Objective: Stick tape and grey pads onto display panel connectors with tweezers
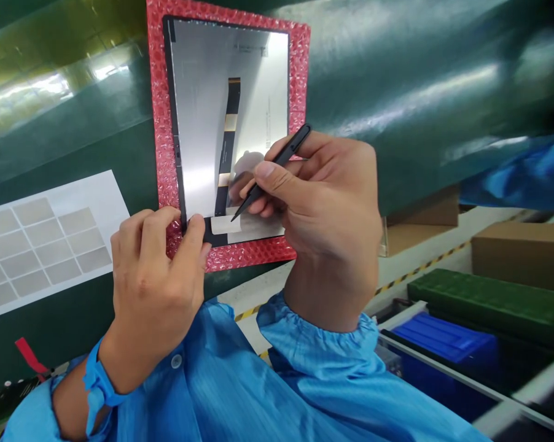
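Note:
A silver-backed display panel (198,116) with dark edges lies on a red bubble-wrap sheet (300,67). Down its middle runs a black ribbon cable (232,101) with gold-coloured patches. My left hand (155,270) grips the panel's lower left corner, thumb on the panel and fingers curled at its side. Between the thumb and fingers of my right hand (327,190) are black pointed tweezers (284,153). Their tip touches or hovers just over a pale adhesive sticker (222,225) at the cable's lower end; contact is hard to judge. My right hand covers the panel's lower right part.
Left of the panel, a white sheet (106,190) carries rows of grey rectangular stickers. The work surface is a green mat (351,80). A red strip (29,356) lies at lower left. Cardboard boxes (521,255) and a blue bin (447,337) stand lower right.

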{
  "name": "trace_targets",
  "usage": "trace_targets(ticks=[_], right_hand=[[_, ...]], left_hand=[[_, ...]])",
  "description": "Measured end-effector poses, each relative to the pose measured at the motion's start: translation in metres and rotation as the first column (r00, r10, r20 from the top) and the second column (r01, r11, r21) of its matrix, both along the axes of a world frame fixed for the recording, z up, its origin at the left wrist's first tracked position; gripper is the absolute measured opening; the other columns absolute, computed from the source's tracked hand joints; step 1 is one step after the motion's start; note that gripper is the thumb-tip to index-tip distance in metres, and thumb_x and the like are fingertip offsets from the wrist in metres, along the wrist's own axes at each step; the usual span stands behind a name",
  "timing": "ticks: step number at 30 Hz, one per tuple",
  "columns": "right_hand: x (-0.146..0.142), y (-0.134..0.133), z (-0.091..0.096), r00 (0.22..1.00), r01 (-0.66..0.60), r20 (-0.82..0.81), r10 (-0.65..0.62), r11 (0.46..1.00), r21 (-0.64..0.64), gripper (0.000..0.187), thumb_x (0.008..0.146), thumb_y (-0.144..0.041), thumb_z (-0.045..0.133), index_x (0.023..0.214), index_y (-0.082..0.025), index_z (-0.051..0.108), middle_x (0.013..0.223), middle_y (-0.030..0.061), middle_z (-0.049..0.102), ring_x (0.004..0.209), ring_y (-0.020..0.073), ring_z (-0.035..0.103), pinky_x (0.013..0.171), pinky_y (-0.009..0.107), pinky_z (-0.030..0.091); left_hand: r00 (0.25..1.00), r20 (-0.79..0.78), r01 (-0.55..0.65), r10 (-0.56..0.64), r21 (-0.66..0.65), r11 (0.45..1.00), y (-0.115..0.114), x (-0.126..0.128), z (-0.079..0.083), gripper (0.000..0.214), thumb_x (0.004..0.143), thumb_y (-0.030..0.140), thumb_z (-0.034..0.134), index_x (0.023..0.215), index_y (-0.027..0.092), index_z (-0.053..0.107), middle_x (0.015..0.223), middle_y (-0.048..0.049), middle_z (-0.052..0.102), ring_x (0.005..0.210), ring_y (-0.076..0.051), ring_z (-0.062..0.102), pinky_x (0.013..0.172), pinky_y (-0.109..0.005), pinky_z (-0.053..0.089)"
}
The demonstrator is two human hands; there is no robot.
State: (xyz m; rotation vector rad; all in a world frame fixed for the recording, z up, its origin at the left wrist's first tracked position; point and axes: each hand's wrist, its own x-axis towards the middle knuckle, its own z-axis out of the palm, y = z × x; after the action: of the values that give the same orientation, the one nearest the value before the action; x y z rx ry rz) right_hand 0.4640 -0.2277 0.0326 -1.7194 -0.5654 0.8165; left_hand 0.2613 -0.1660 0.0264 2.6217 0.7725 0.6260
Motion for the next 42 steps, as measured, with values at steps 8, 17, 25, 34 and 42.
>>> trace_targets(ticks=[8,17,25,34,42], right_hand=[[-0.0013,0.0022,0.0009,1.0,-0.002,0.018,0.002,1.0,-0.019,0.028,0.094,-0.039,0.09,0.087,-0.026,0.067,0.08,0.002,0.075,0.056,0.0155,0.067,0.045,0.027,0.056],[-0.0012,0.0009,-0.002,0.999,-0.003,0.034,0.003,1.0,-0.009,0.032,0.093,-0.045,0.092,0.09,-0.026,0.066,0.083,0.0016,0.075,0.058,0.0167,0.068,0.047,0.029,0.058],[-0.0014,0.0021,0.0009,1.0,0.004,0.027,-0.004,1.0,-0.017,0.032,0.092,-0.044,0.092,0.086,-0.026,0.066,0.08,0.0019,0.074,0.056,0.0164,0.067,0.045,0.028,0.058],[-0.0004,0.0003,-0.0006,1.0,-0.009,0.024,0.01,1.0,-0.025,0.029,0.095,-0.041,0.09,0.09,-0.025,0.066,0.084,0.0021,0.074,0.062,0.0169,0.07,0.054,0.029,0.061],[-0.0018,0.0041,-0.0001,0.999,0.04,0.012,-0.04,0.999,-0.007,0.028,0.092,-0.033,0.091,0.086,-0.023,0.066,0.077,0.0012,0.074,0.055,0.0145,0.065,0.046,0.025,0.053]], left_hand=[[1.0,-0.001,0.008,-0.008,-0.004,1.0,0.0004,-0.0007,0.0002,0.032,0.097,0.013,0.071,0.127,0.005,0.078,0.122,-0.0242,0.07,0.114,-0.041,0.064,0.092,-0.056,0.056],[1.0,0.001,0.011,-0.011,0.005,1.0,0.0007,-0.0007,0.0002,0.032,0.098,0.014,0.071,0.128,0.007,0.077,0.122,-0.0236,0.07,0.115,-0.041,0.065,0.093,-0.057,0.057],[1.0,-0.017,0.016,-0.016,0.009,1.0,0.001,-0.0015,0.0011,0.035,0.097,0.014,0.071,0.131,0.008,0.075,0.124,-0.0228,0.07,0.116,-0.042,0.065,0.094,-0.058,0.057],[0.999,0.031,0.038,-0.037,-0.03,0.999,0.0009,-0.0012,0.0062,0.025,0.094,0.012,0.074,0.118,0.014,0.081,0.124,-0.022,0.071,0.118,-0.042,0.065,0.095,-0.06,0.058],[0.999,0.028,0.029,-0.028,-0.017,0.999,0.0006,-0.0012,0.0046,0.023,0.096,0.013,0.071,0.117,0.016,0.081,0.125,-0.0203,0.072,0.119,-0.041,0.065,0.094,-0.059,0.059]])
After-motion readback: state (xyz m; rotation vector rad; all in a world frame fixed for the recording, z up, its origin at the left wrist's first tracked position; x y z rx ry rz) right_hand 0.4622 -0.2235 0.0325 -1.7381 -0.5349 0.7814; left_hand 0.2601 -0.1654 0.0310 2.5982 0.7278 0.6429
